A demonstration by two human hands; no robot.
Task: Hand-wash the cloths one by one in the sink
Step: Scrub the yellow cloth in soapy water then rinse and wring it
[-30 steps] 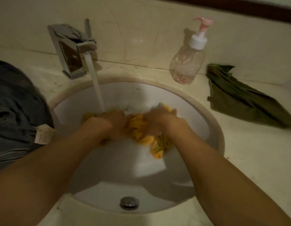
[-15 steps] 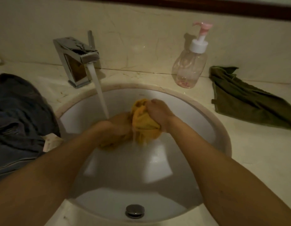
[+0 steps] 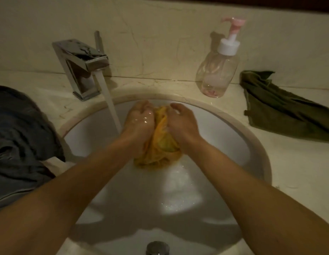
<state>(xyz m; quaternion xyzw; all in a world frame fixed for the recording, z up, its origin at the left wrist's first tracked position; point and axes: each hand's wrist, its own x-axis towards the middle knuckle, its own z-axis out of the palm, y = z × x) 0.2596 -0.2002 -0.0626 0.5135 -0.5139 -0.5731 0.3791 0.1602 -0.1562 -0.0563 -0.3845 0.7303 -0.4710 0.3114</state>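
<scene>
A wet yellow cloth (image 3: 161,144) is bunched between both my hands over the white sink (image 3: 233,137). My left hand (image 3: 139,120) grips its left side with curled fingers. On its right side my right hand (image 3: 180,120) grips it too, thumb on top. The cloth's lower end hangs below my wrists. Water runs from the chrome tap (image 3: 82,65) in a stream (image 3: 112,109) just left of my left hand.
A dark blue garment (image 3: 18,144) lies heaped on the counter at the left, a green cloth (image 3: 281,107) on the counter at the right. A clear pump bottle (image 3: 218,69) stands behind the sink. The drain plug (image 3: 157,248) sits at the basin's near edge.
Both hands have drawn together and moved up toward the back of the basin, squeezing the yellow cloth into a tighter bundle. The left hand has left the water stream.
</scene>
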